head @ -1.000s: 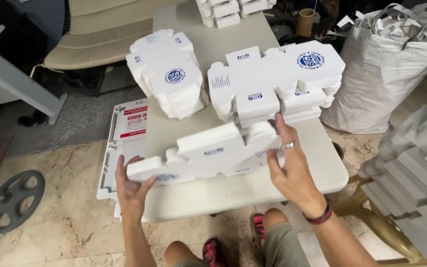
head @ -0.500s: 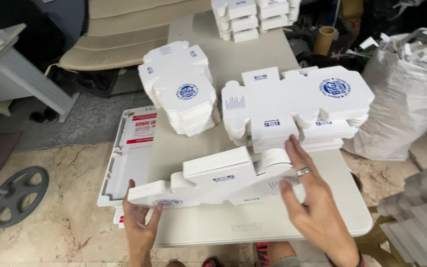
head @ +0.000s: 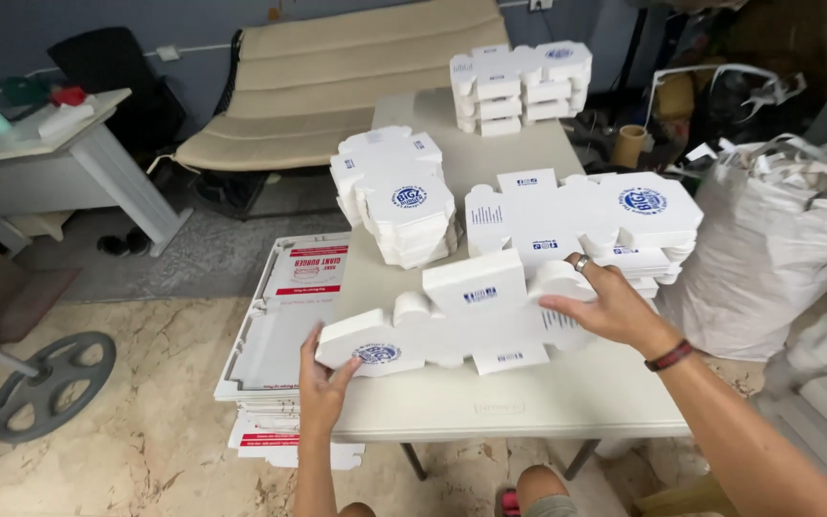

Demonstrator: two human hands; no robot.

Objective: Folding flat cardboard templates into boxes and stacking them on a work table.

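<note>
Both hands, left hand [head: 323,383] and right hand [head: 605,306], still grip the flat box blank [head: 461,321], now lowered toward the folding table [head: 528,402].

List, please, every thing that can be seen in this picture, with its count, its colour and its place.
flat box blanks in hand: one thin stack, white with blue print, near edge of the table
folding table: one, beige, centre
stacks of flat blanks: three, white and blue, middle left, middle right, far end
large flat cartons: one pile, white with red print, on floor left of table
cushioned lounger: one, beige, behind table
side table: one, white, far left
sack: one, white, right
weight plate: one, grey, floor left
tape roll: one, brown, right of table
left hand: holds blanks' left end
right hand: ring, wristband, holds right end
</note>
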